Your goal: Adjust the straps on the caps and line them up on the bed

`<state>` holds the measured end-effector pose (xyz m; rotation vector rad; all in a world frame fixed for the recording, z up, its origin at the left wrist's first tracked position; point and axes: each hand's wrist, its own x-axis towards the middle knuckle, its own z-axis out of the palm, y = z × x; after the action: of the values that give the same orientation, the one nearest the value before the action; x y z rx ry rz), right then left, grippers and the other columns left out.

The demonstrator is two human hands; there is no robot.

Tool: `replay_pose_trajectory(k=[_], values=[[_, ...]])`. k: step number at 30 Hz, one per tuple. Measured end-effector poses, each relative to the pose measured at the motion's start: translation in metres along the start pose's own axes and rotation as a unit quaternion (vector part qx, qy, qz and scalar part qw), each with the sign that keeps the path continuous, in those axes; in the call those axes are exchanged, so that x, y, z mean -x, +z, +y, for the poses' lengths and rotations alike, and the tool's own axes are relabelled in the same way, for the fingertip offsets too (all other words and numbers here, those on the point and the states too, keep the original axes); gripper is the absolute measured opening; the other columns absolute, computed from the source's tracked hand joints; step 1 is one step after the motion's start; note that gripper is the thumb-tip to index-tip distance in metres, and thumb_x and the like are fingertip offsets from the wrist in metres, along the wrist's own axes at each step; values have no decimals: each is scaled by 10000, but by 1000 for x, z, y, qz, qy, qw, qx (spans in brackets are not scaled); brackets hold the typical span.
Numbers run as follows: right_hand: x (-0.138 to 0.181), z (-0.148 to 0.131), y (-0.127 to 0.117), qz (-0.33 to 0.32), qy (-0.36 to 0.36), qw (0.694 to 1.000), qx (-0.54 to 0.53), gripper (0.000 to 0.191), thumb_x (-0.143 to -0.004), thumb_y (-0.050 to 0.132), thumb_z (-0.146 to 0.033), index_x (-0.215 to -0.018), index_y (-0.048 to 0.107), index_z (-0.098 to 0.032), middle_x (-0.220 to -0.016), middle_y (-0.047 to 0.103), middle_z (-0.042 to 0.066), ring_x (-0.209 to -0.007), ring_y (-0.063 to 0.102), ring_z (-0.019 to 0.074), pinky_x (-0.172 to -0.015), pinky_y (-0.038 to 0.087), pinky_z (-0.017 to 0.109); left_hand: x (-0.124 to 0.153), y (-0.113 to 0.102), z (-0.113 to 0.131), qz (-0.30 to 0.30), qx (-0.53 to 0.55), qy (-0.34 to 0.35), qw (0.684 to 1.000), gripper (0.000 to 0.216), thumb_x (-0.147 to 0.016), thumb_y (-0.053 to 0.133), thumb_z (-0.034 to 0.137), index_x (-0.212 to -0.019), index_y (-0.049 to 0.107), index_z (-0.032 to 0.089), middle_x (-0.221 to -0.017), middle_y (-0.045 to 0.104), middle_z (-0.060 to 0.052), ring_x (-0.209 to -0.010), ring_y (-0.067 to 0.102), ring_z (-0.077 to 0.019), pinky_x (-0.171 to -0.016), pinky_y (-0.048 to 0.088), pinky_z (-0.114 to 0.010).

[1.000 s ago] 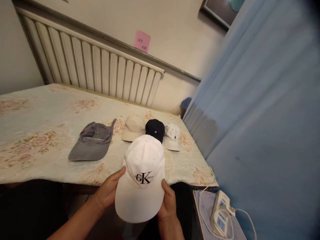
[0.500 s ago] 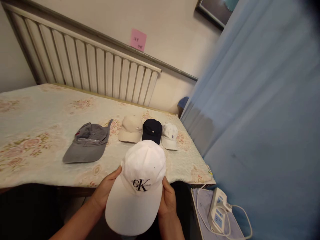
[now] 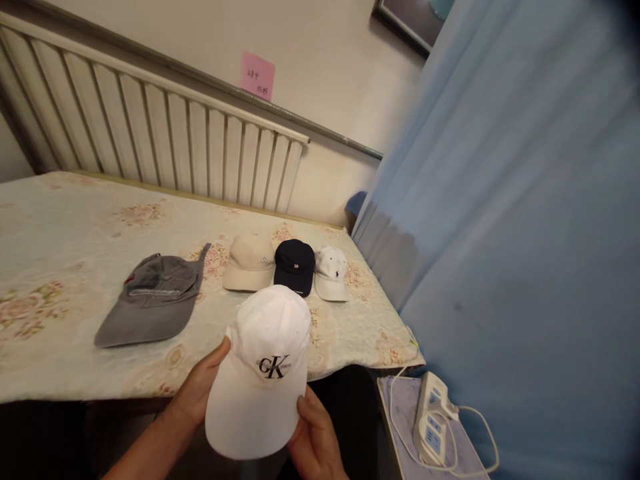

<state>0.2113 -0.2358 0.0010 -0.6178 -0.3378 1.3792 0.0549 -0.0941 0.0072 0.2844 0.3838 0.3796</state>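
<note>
Between my hands is a white baseball cap (image 3: 267, 333) with a black "CK" logo, its brim pointing down toward me. My left hand (image 3: 203, 380) grips the cap's left side, the thumb on its edge. At the right edge of the brim, my right hand (image 3: 315, 430) pinches with the thumb on top; the other fingers are partly hidden underneath. Behind the held cap, a beige cap (image 3: 250, 260), a dark navy cap (image 3: 295, 263) and a smaller white cap (image 3: 331, 272) sit in a row. A grey cap (image 3: 153, 297) lies apart at the left, its strap sticking up.
The caps rest on a bed with a floral cover (image 3: 120, 247). Behind it are a radiator (image 3: 200, 147) and a pink note (image 3: 258, 75) on the wall. A blue curtain (image 3: 500, 233) hangs at the right, above a power strip (image 3: 433, 420) with a white cable on a small table.
My right hand has slid down from the cap's side to the brim's edge. The held cap has shifted slightly left in view, and the whole view has turned a little to the right.
</note>
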Motion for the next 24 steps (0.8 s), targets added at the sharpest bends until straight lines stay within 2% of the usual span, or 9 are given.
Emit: replay_pose_trajectory(k=[6, 9, 12, 14, 16, 18, 20, 22, 24], values=[[-12, -7, -19, -1, -24, 1000, 20, 567, -689, 722, -232, -1229, 564, -162, -1158, 670, 140, -1047, 638, 285, -851, 523, 435, -18, 15, 7, 25, -31, -17, 999, 625, -849, 490, 521, -1307, 518, 98, -1038, 724, -155, -995, 660, -361, -895, 486, -502], [-28, -19, -38, 11, -56, 998, 26, 547, -688, 726, -222, -1212, 572, -177, -1121, 692, 125, -1008, 660, 271, -851, 526, 428, -34, 24, 7, 46, -113, 62, 991, 519, -857, 504, 476, -1236, 563, 126, -1006, 730, -136, -968, 667, -331, -875, 495, -466], [-47, -37, -57, 36, -89, 994, 43, 530, -674, 741, -196, -1181, 589, -190, -1105, 704, 104, -961, 681, 249, -872, 522, 411, -57, 19, 10, 73, -274, 163, 945, 442, -864, 483, 489, -1112, 600, 142, -971, 719, -126, -924, 661, -303, -846, 496, -438], [-60, -51, -69, 51, -105, 992, 56, 535, -663, 748, -184, -1175, 593, -197, -1096, 711, 91, -950, 686, 236, -886, 519, 403, -73, 4, 15, 131, -433, 214, 866, 409, -885, 413, 503, -982, 609, 158, -929, 696, -108, -891, 639, -283, -832, 487, -433], [-74, -65, -79, 63, -117, 989, 65, 548, -666, 740, -172, -1191, 585, -201, -1088, 715, 84, -958, 683, 219, -907, 510, 395, -85, -17, 19, 217, -618, 273, 705, 330, -879, 422, 450, -829, 592, 173, -825, 651, -89, -842, 596, -276, -831, 460, -449], [-87, -79, -89, 79, -137, 985, 67, 557, -676, 725, -161, -1211, 576, -206, -1088, 716, 76, -980, 676, 201, -936, 493, 380, -92, -37, 20, 208, -736, 344, 545, 256, -883, 423, 374, -851, 588, 180, -883, 620, -89, -897, 545, -272, -869, 418, -453], [-101, -92, -99, 90, -154, 981, 73, 568, -672, 718, -158, -1219, 576, -212, -1097, 714, 70, -998, 669, 193, -960, 477, 374, -95, -50, 18, 171, -805, 367, 434, 209, -893, 414, 292, -855, 588, 183, -902, 598, -88, -914, 514, -259, -867, 401, -432], [-115, -103, -108, 102, -164, 978, 85, 568, -658, 715, -156, -1208, 587, -216, -1100, 714, 63, -1002, 667, 188, -973, 467, 370, -95, -56, 14, 163, -842, 364, 362, 206, -905, 393, 234, -841, 583, 182, -891, 578, -86, -897, 497, -248, -840, 395, -415], [-128, -112, -117, 115, -170, 974, 93, 554, -642, 712, -149, -1182, 604, -214, -1099, 715, 56, -1001, 667, 183, -981, 462, 363, -96, -56, 11, 170, -859, 355, 327, 213, -912, 378, 205, -835, 574, 179, -871, 562, -83, -878, 488, -241, -817, 391, -403]])
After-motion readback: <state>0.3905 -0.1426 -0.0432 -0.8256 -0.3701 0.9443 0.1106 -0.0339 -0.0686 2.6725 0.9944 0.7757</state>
